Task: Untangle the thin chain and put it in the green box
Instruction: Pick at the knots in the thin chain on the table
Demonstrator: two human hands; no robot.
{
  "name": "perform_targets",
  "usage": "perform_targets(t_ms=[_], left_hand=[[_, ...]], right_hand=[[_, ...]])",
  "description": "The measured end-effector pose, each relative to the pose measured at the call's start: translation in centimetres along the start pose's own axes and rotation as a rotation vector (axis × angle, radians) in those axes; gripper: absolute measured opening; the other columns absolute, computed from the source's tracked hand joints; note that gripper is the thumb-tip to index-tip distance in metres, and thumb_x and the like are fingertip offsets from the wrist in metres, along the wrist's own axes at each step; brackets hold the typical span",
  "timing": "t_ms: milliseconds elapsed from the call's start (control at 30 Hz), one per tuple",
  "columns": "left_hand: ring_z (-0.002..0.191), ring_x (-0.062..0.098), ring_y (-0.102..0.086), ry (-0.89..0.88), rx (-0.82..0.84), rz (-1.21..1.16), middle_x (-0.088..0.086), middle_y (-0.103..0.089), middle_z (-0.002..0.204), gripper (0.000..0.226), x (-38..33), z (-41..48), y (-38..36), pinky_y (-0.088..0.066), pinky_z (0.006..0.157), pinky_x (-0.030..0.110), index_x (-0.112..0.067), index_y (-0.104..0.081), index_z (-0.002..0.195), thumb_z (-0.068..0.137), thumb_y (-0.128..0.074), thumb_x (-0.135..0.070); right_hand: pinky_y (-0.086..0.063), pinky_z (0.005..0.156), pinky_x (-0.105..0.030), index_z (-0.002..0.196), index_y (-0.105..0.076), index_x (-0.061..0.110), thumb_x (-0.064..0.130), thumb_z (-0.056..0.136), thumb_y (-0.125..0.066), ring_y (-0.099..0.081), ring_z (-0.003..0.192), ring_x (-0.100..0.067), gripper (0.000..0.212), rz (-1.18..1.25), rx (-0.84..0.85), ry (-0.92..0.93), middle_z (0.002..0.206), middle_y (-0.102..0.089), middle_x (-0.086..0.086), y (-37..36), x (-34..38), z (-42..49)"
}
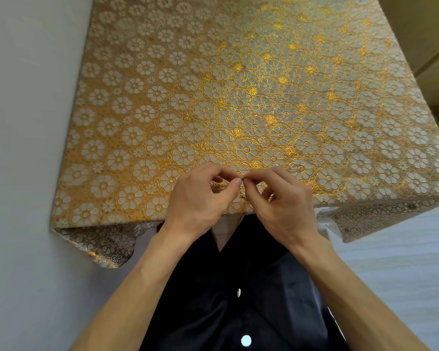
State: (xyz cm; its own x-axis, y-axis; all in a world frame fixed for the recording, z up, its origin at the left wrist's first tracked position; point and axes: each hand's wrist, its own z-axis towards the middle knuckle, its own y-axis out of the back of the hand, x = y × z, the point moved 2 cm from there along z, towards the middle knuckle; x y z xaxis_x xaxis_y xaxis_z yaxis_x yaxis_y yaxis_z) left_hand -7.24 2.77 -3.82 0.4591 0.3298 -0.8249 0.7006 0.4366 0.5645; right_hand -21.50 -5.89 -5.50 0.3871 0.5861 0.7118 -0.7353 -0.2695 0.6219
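**Thin chain: untangling under way, boxing left**

Thin chain [243,178] sits pinched between my left hand [200,196] and right hand [284,201], each grip closed on it above the surface [213,84] edge. Knot apparently unresolved (no green box in view).

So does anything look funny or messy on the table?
Only a little. The gold flowered tablecloth is bunched and crumpled where it hangs over the near left corner. Otherwise, both hands, left and right, pinch a thin chain at the near edge. No green box shows.
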Motion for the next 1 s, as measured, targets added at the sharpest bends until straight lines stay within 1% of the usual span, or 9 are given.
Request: perform_targets(t_ms=[200,267,367,467,567,667,733,833,1000], left_hand=[[0.086,0.004,-0.065,-0.062,0.033,0.05,-0.017,-0.068,0.087,0.012,0.1,0.2,0.0,-0.057,0.076,0.038,-0.03,-0.073,0.086,0.084,-0.067,-0.041],[0.085,0.004,-0.063,-0.075,0.082,0.083,-0.016,-0.068,0.086,0.013,0.3,0.5,0.2,-0.054,0.077,0.037,-0.031,-0.071,0.084,0.082,-0.065,-0.043],[0.086,0.005,-0.059,-0.095,0.164,0.155,-0.017,-0.065,0.082,0.016,0.6,0.8,0.3,-0.05,0.077,0.032,-0.032,-0.069,0.083,0.082,-0.062,-0.046],[0.086,0.004,-0.056,-0.109,0.193,0.197,-0.018,-0.065,0.081,0.016,0.7,1.0,0.3,-0.044,0.075,0.024,-0.032,-0.068,0.083,0.082,-0.06,-0.047],[0.087,0.003,-0.055,-0.102,0.199,0.196,-0.019,-0.064,0.08,0.011,0.7,1.2,0.4,-0.041,0.074,0.02,-0.032,-0.068,0.083,0.086,-0.067,-0.042],[0.087,0.002,-0.056,-0.086,0.205,0.165,-0.019,-0.064,0.079,0.007,0.7,1.2,0.4,-0.04,0.073,0.016,-0.03,-0.07,0.083,0.087,-0.071,-0.035],[0.087,0.001,-0.056,-0.089,0.21,0.153,-0.02,-0.064,0.079,0.007,0.7,1.2,0.4,-0.038,0.072,0.013,-0.029,-0.07,0.083,0.087,-0.071,-0.035],[0.088,0.001,-0.057,-0.092,0.2,0.147,-0.02,-0.065,0.081,0.01,0.7,1.1,0.3,-0.04,0.075,0.016,-0.03,-0.071,0.087,0.084,-0.067,-0.039],[0.097,0.002,-0.059,-0.14,0.221,0.127,-0.022,-0.068,0.095,0.022,0.8,0.8,0.4,-0.044,0.087,0.024,-0.037,-0.072,0.099,0.08,-0.071,-0.047]], right_hand=[[-0.051,0.059,-0.024,0.087,-0.075,0.025,0.024,0.086,-0.074,-0.062,0.063,-0.006,0.003,0.074,0.06,-0.116,0.086,-0.07,0.016,0.2,0.4,0.2],[-0.05,0.06,-0.018,0.084,-0.074,0.026,0.021,0.084,-0.075,-0.063,0.064,-0.005,0.005,0.101,0.118,-0.164,0.081,-0.07,0.016,0.3,0.3,0.5],[-0.047,0.059,-0.017,0.079,-0.073,0.027,0.021,0.082,-0.074,-0.061,0.062,-0.006,0.006,0.132,0.237,-0.24,0.072,-0.068,0.015,0.6,0.1,0.9],[-0.046,0.06,-0.018,0.076,-0.073,0.027,0.024,0.081,-0.073,-0.06,0.06,-0.006,0.006,0.134,0.305,-0.28,0.069,-0.067,0.015,0.9,0.0,1.2],[-0.046,0.06,-0.018,0.075,-0.074,0.025,0.023,0.082,-0.072,-0.061,0.059,-0.006,0.007,0.189,0.35,-0.351,0.068,-0.068,0.014,1.2,0.0,1.5],[-0.049,0.062,-0.023,0.076,-0.075,0.022,0.02,0.082,-0.073,-0.061,0.06,-0.008,0.007,0.27,0.386,-0.439,0.067,-0.07,0.009,1.2,-0.2,1.8],[-0.052,0.067,-0.032,0.077,-0.076,0.021,0.019,0.083,-0.073,-0.061,0.062,-0.008,0.007,0.303,0.415,-0.474,0.069,-0.071,0.006,1.1,-0.4,1.9],[-0.053,0.072,-0.039,0.078,-0.076,0.02,0.021,0.083,-0.073,-0.06,0.062,-0.01,0.006,0.356,0.446,-0.535,0.07,-0.071,0.002,0.9,-0.8,1.9],[-0.047,0.07,-0.035,0.081,-0.075,0.029,0.04,0.072,-0.067,-0.056,0.06,-0.009,0.016,0.365,0.463,-0.543,0.068,-0.068,0.005,0.8,-0.8,1.9]])
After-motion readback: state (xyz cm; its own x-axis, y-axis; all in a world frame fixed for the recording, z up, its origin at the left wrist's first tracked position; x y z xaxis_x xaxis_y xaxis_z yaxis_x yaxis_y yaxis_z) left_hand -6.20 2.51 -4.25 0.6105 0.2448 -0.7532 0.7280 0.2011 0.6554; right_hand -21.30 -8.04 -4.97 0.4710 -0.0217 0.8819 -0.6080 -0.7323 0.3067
